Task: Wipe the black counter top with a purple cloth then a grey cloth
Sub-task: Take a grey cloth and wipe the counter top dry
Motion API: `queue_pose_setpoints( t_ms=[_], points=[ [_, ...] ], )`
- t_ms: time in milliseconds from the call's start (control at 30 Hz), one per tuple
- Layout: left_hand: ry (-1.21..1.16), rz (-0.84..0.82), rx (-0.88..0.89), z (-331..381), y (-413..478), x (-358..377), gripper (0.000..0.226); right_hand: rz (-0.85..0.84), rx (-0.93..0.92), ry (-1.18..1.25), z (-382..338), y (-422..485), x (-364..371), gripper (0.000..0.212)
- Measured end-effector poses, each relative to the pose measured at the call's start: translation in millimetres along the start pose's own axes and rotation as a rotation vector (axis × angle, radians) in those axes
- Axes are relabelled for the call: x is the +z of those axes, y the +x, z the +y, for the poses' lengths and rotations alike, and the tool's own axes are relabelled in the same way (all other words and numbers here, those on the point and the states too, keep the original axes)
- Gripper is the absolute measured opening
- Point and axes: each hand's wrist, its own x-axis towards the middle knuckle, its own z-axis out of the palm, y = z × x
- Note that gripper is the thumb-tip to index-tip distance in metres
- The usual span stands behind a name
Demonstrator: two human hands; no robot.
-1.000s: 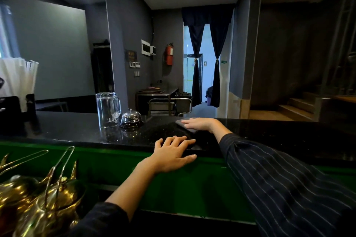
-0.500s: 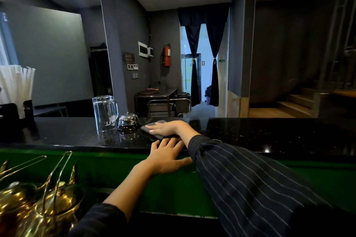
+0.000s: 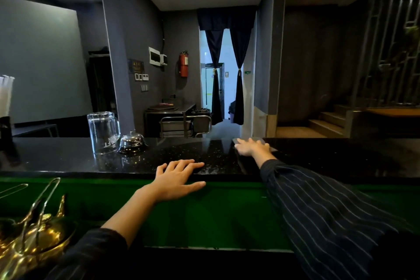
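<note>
The black speckled counter top [image 3: 68, 161] runs across the view above a green front panel. My right hand [image 3: 251, 146] lies flat near the counter's far edge, pressing down a grey cloth [image 3: 264, 142] that shows around the fingers. My left hand [image 3: 179, 178] rests open on the near edge of the counter, fingers spread, with nothing in it. No purple cloth is in sight.
An upturned glass jug [image 3: 103, 132] and a chrome service bell [image 3: 132, 142] stand on the counter to the left. Brass teapots [image 3: 34, 241] sit below at the lower left. A bundle of white straws [image 3: 5, 95] is at the far left edge.
My right hand has slid the cloth from beside the bell to the right along the far edge. My left hand has stayed on the near edge.
</note>
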Motion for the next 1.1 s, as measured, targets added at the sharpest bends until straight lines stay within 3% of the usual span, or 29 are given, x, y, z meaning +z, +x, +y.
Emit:
queue_pose_setpoints(
  t_ms=[200, 267, 433, 567, 633, 700, 800, 900, 1000, 1100],
  points=[
    [0.105, -0.049, -0.065, 31, -8, -4, 0.088, -0.072, -0.316, -0.031, -34, -65, 11, 0.052],
    [0.136, 0.003, 0.009, 59, -14, 3, 0.092, -0.112, -0.351, -0.008, -13, -77, 6, 0.050],
    [0.095, 0.086, 0.219, 117, -18, 17, 0.084, -0.044, -0.111, 0.093, 94, -80, -6, 0.055],
    [0.083, 0.008, 0.180, 125, -14, 20, 0.083, 0.067, 0.192, 0.061, 171, -85, -11, 0.051],
    [0.073, 0.008, 0.157, 130, -11, 22, 0.085, 0.086, 0.343, 0.016, 180, -85, -10, 0.054],
    [0.075, 0.045, 0.163, 141, -4, 24, 0.086, 0.076, 0.375, -0.010, 168, -86, -9, 0.056],
    [0.103, 0.072, 0.178, 177, 23, 23, 0.087, 0.085, 0.091, -0.019, 149, -89, -8, 0.054],
    [0.122, 0.054, 0.181, 220, 53, 27, 0.085, -0.012, -0.199, -0.035, 164, -94, -12, 0.051],
    [0.112, 0.102, 0.190, 236, 69, 35, 0.079, -0.051, -0.157, 0.040, 213, -86, -27, 0.050],
    [0.072, 0.115, 0.196, 234, 71, 40, 0.095, -0.010, -0.022, 0.044, 271, -66, -35, 0.051]
  ],
)
